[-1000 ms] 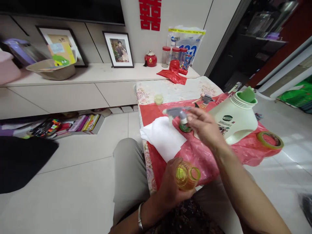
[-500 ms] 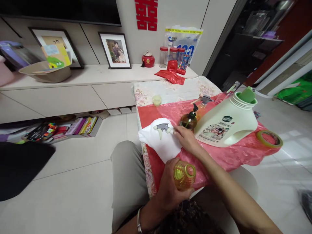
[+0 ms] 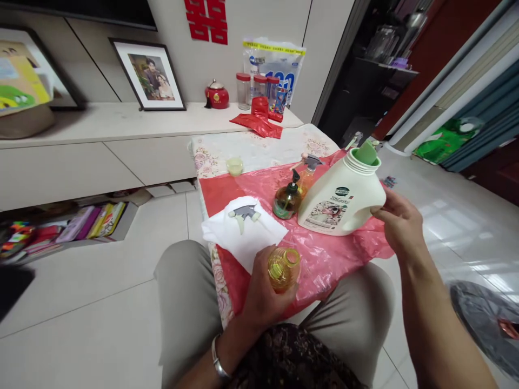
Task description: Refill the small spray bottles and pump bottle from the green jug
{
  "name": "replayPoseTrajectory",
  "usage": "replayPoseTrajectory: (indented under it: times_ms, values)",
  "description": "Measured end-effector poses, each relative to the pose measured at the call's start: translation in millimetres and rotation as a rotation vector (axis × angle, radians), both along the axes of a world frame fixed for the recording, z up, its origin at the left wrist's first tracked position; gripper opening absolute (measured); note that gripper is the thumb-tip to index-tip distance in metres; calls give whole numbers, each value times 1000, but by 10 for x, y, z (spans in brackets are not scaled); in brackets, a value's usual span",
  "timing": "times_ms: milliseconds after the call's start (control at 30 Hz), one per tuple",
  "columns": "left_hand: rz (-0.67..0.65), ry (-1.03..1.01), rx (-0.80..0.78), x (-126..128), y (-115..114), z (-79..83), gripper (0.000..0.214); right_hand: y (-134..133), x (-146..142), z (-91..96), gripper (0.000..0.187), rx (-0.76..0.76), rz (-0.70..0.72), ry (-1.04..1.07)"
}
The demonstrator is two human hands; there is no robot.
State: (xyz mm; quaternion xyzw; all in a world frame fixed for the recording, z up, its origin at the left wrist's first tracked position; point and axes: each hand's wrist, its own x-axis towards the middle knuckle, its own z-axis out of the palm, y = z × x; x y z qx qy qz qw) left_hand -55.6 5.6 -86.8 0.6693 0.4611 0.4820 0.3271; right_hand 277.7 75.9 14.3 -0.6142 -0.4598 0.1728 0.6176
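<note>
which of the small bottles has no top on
The transparent yellow bottle held in the left hand is uncovered; the round brown bottle has a black pump, the transparent orange bottle a grey trigger sprayer.

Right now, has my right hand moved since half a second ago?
Yes, rightward. Judged against the jug, your right hand has gone from its left, beside the cloth, round to its right side.

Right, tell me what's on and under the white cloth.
On the white cloth lies a gray trigger sprayer head. Red plastic sheet shows along the cloth's edge; anything underneath is covered.
</note>
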Motion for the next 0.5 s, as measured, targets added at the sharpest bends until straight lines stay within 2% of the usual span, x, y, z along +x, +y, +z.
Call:
replayPoseTrajectory:
  times_ms: [100, 267, 400, 500]
  values:
    - [26, 28, 26, 20, -3, -52, 82, 169, 43, -145, 37, -64, 44, 58]
    - [25, 35, 42, 19, 21, -100, 82, 362, -77, -256, 19, 7, -88, 58]
    - [-12, 40, 40, -9, 38, -121, 87, 376, -155, -180, 14, 63, -159, 27]
    - [-32, 37, 41, -26, 47, -138, 92, 312, -162, -13, 17, 97, -195, -11]
